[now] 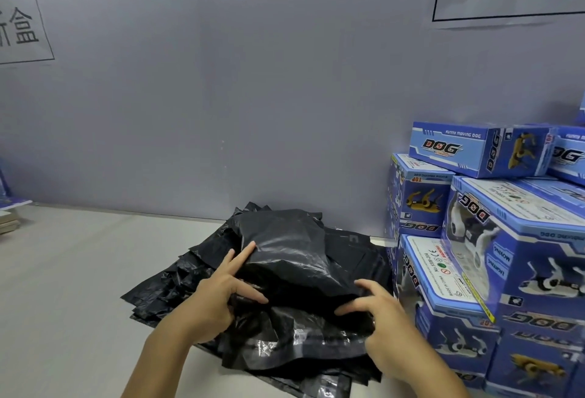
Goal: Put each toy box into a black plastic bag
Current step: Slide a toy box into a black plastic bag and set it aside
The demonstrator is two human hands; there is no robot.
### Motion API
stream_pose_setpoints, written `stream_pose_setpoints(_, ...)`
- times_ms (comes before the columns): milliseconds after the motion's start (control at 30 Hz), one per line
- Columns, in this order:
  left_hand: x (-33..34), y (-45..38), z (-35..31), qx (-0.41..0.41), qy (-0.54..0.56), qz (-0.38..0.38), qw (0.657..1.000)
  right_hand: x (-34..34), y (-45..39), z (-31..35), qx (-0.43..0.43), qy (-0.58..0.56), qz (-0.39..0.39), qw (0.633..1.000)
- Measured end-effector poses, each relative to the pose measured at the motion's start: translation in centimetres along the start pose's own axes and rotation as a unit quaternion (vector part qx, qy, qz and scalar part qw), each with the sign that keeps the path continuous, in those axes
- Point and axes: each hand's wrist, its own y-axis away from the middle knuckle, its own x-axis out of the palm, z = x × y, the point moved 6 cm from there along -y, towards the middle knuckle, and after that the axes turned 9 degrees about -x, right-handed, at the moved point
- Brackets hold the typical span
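While both hands (297, 306) grip bagged box (285, 258) | white table (69, 271) | grey wall (221, 81)

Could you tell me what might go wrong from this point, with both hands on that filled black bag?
1. The filled black bag lies on a loose pile of empty bags; lifting it could drag some along or scatter them.
2. The left hand and right hand pull at thin film, which might tear over a box corner.
3. The stacked toy boxes stand close beside the right hand; a knock could topple them.
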Motion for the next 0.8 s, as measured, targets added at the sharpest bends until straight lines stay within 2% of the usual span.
stream_pose_setpoints(67, 0.0, 0.0, -0.2, 0.002, -0.003, 0.0, 1.0, 0.1, 0.0, -0.1, 0.0, -0.008, 0.008, 1.0)
stream_pose_setpoints(167, -0.4, 0.1, -0.5, 0.022, 0.056, -0.015, 0.998, -0.3, 0.1, 0.1, -0.014, -0.031, -0.033, 0.999)
stream_pose_setpoints(333, -2.7, 0.2, -0.6, 0.054, 0.242, -0.145, 0.958, -1.9, 0.0, 1.0, -0.047, -0.108, -0.157, 0.98)
stream_pose_setpoints(433, -2.8, 0.3, -0.3, 0.031, 0.35, -0.162, 0.922, -3.0, 0.2, 0.9, -0.063, -0.179, -0.251, 0.949)
stream_pose_setpoints(500, -2.9, 0.5, 0.1, 0.01, 0.395, -0.189, 0.899, -3.2, 0.2, 0.8, -0.068, -0.221, -0.284, 0.931)
stream_pose_setpoints(633, -2.9, 0.2, 1.4, -0.032, 0.43, -0.252, 0.866, -3.0, 0.2, 0.6, -0.051, -0.292, -0.307, 0.904)
stream_pose_setpoints(800, -1.6, -0.2, 0.5, -0.076, 0.453, -0.298, 0.837, -2.8, 0.3, 0.2, -0.006, -0.297, -0.348, 0.889)
